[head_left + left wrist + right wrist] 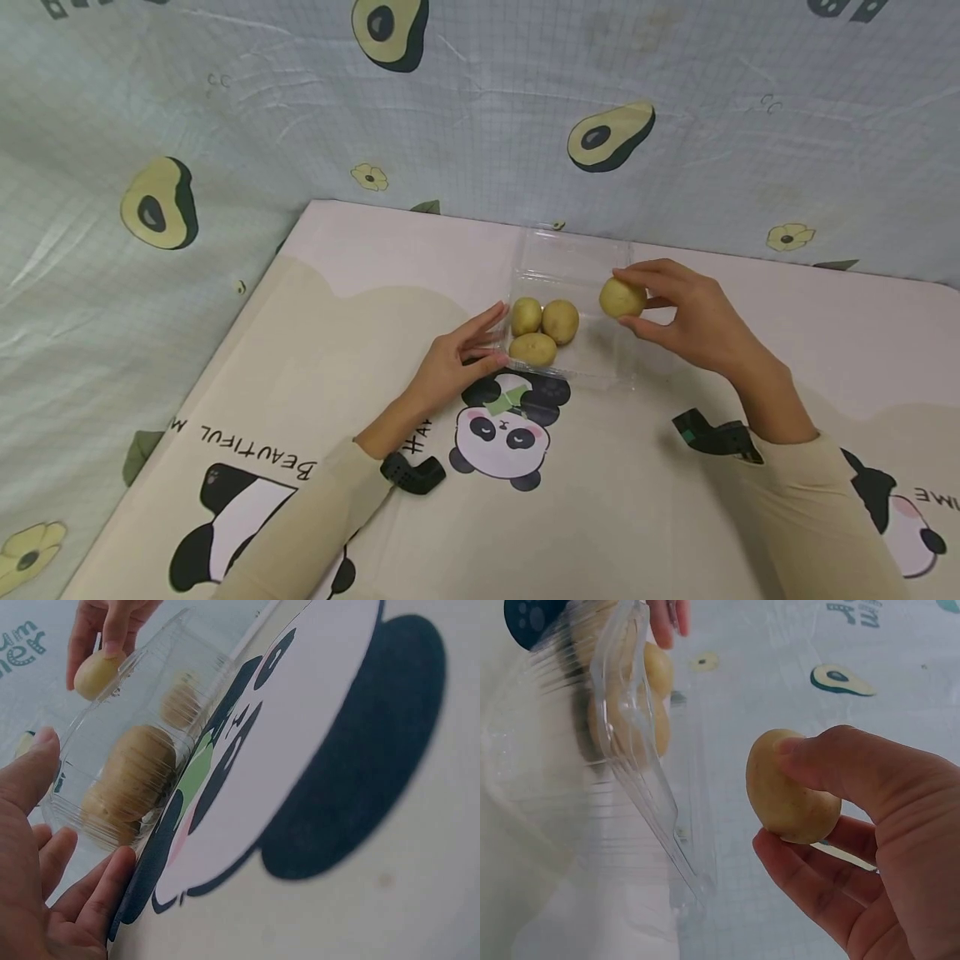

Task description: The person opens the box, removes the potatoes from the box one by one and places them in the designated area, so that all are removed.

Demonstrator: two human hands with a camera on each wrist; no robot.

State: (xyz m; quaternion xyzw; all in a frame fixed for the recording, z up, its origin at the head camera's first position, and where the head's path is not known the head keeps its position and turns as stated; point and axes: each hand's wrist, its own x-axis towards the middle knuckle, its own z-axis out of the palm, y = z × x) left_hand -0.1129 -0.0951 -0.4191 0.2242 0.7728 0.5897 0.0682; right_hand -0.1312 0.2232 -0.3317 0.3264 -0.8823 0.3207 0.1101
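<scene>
In the head view, a clear plastic clamshell box [592, 354] lies with its lid folded back. Three potatoes sit at its left end, such as the front potato [533, 350]. My right hand [693, 312] pinches another potato [784, 791] between thumb and fingertips, over the box's right side; the right wrist view shows it above the rim. My left hand [450, 362] is at the box's left end, its fairly straight fingers [109, 889] and thumb spread beside the plastic wall [79, 746].
The box rests on a table [637, 500] with a cloth printed with pandas and lettering. Behind the table hangs a pale curtain [480, 125] with avocado prints, which also runs down the left side. A black wrist camera [716, 437] is strapped below my right hand.
</scene>
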